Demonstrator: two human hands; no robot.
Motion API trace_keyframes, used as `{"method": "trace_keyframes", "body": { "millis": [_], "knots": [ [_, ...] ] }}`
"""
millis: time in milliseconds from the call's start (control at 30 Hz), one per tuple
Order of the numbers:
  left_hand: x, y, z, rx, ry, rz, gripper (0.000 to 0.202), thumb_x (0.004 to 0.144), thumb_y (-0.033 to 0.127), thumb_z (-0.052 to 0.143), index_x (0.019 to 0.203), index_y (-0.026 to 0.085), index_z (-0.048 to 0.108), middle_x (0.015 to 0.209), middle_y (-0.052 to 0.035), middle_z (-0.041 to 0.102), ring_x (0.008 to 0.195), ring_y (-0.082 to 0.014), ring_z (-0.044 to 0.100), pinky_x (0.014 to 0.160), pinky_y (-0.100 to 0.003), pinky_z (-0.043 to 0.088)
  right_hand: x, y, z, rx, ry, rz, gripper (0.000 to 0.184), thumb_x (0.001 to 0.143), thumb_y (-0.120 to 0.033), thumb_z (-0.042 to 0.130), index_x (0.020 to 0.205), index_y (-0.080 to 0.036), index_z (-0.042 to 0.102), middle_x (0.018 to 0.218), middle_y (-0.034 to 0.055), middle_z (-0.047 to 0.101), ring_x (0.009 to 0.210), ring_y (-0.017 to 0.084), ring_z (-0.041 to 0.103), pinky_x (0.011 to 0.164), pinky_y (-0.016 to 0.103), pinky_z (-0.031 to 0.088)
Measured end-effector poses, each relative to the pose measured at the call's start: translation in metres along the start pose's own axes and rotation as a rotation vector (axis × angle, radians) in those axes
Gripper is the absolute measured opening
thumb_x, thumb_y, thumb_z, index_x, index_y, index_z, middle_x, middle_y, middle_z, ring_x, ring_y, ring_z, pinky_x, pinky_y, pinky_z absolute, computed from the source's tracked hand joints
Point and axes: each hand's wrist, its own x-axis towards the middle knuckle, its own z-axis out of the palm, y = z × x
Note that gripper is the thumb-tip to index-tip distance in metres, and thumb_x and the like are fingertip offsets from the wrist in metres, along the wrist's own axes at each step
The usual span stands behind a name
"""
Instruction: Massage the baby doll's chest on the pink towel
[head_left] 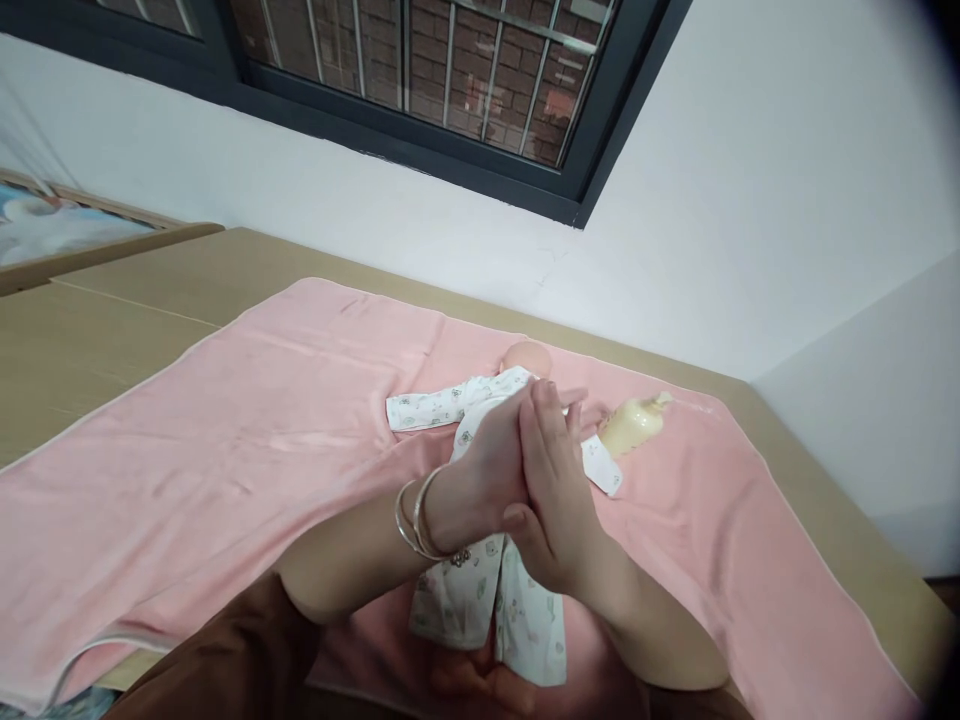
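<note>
A baby doll lies on a pink towel (225,450), its head (529,357) pointing away from me. It wears a white printed garment (487,595) with one sleeve spread to the left. My left hand (484,475), with thin bangles on the wrist, and my right hand (551,495) meet palm to palm just above the doll's chest. Their fingers are stretched out and nothing is between them. The hands hide most of the doll's body. A cream-coloured bottle (634,425) lies on the towel to the right of the doll, apart from both hands.
The towel covers a tan flat surface (112,320) that runs to a white wall (750,200). A dark-framed barred window (450,80) is above. A framed picture (60,225) lies at the far left. The surface's right edge drops off near the corner.
</note>
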Motion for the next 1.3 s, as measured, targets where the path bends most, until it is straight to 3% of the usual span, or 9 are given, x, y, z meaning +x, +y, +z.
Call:
{"method": "trace_keyframes", "body": {
  "millis": [67,167,300,533,700,833,1000,1200,1300],
  "knots": [
    [-0.003,0.02,-0.003,-0.169,-0.114,-0.101,0.065,0.095,0.064,0.024,0.133,0.022,0.056,0.132,-0.0115,0.064,0.137,-0.0306,0.049,0.119,-0.053,0.032,-0.002,-0.006,0.002,-0.022,-0.009,-0.011,0.077,0.101,-0.05,0.024,0.158,-0.009,-0.007,0.167,0.0129,-0.005,0.153,0.037,0.0,0.122,0.066,0.012],
    [-0.011,0.038,-0.006,-0.177,-0.151,0.044,0.066,0.097,0.063,0.019,0.138,0.024,0.052,0.143,-0.0088,0.058,0.147,-0.0281,0.036,0.122,-0.052,0.022,-0.006,-0.015,-0.001,-0.011,-0.03,-0.044,0.074,0.102,-0.047,0.026,0.159,-0.008,-0.001,0.167,0.0143,0.007,0.154,0.035,0.009,0.122,0.062,0.017],
    [-0.017,0.039,-0.006,-0.162,-0.097,0.133,0.069,0.098,0.063,0.013,0.137,0.023,0.053,0.144,-0.0085,0.057,0.148,-0.0282,0.032,0.124,-0.052,0.017,-0.007,-0.01,-0.004,-0.011,-0.03,-0.043,0.066,0.103,-0.045,0.022,0.159,-0.013,0.011,0.165,0.0125,0.02,0.153,0.034,0.012,0.122,0.065,0.013],
    [-0.017,0.036,-0.009,-0.098,-0.045,0.219,0.068,0.097,0.064,0.017,0.133,0.022,0.057,0.142,-0.0085,0.058,0.146,-0.0281,0.036,0.124,-0.049,0.02,-0.006,0.001,0.005,-0.108,0.058,-0.017,0.062,0.101,-0.04,0.031,0.158,-0.017,0.02,0.161,0.0103,0.033,0.154,0.033,0.009,0.121,0.065,0.015],
    [0.002,0.035,-0.021,0.127,0.076,0.339,0.069,0.099,0.063,0.013,0.131,0.02,0.057,0.133,-0.0109,0.063,0.14,-0.0302,0.045,0.117,-0.052,0.033,-0.004,0.012,0.003,-0.127,0.011,0.03,0.051,0.1,-0.038,0.039,0.148,-0.02,0.042,0.161,0.0101,0.033,0.153,0.033,0.014,0.12,0.066,0.014],
    [0.044,0.02,-0.043,0.389,0.209,0.428,0.065,0.102,0.056,0.01,0.128,0.021,0.058,0.123,-0.0099,0.067,0.13,-0.0264,0.055,0.108,-0.046,0.043,0.006,0.038,0.017,-0.128,-0.111,0.234,0.048,0.101,-0.036,0.038,0.144,-0.017,0.048,0.158,0.0149,0.037,0.15,0.029,0.029,0.121,0.062,0.017],
    [0.092,-0.016,-0.071,0.564,0.271,0.319,0.048,0.102,0.048,0.029,0.117,0.017,0.063,0.121,-0.0119,0.068,0.121,-0.0237,0.06,0.102,-0.037,0.047,0.015,0.071,0.051,-0.159,-0.312,0.39,0.048,0.099,-0.025,0.035,0.142,-0.012,0.051,0.155,0.0161,0.041,0.148,0.029,0.033,0.123,0.056,0.016],
    [0.113,-0.053,-0.1,0.889,0.345,0.517,0.035,0.1,0.039,0.035,0.089,0.019,0.062,0.093,-0.0066,0.069,0.091,-0.0188,0.063,0.088,-0.033,0.05,0.01,0.121,0.072,-0.151,-0.315,0.472,0.05,0.102,-0.032,0.032,0.147,-0.014,0.046,0.159,0.0136,0.036,0.151,0.027,0.025,0.123,0.05,0.017],
    [0.117,-0.066,-0.109,0.998,0.355,0.59,0.036,0.101,0.036,0.032,0.085,0.019,0.059,0.087,-0.006,0.067,0.084,-0.0185,0.061,0.085,-0.034,0.049,0.007,0.127,0.076,-0.199,-0.307,0.604,0.06,0.103,-0.039,0.03,0.151,-0.005,0.036,0.159,0.0188,0.033,0.151,0.029,0.024,0.122,0.047,0.02]
  ]
}}
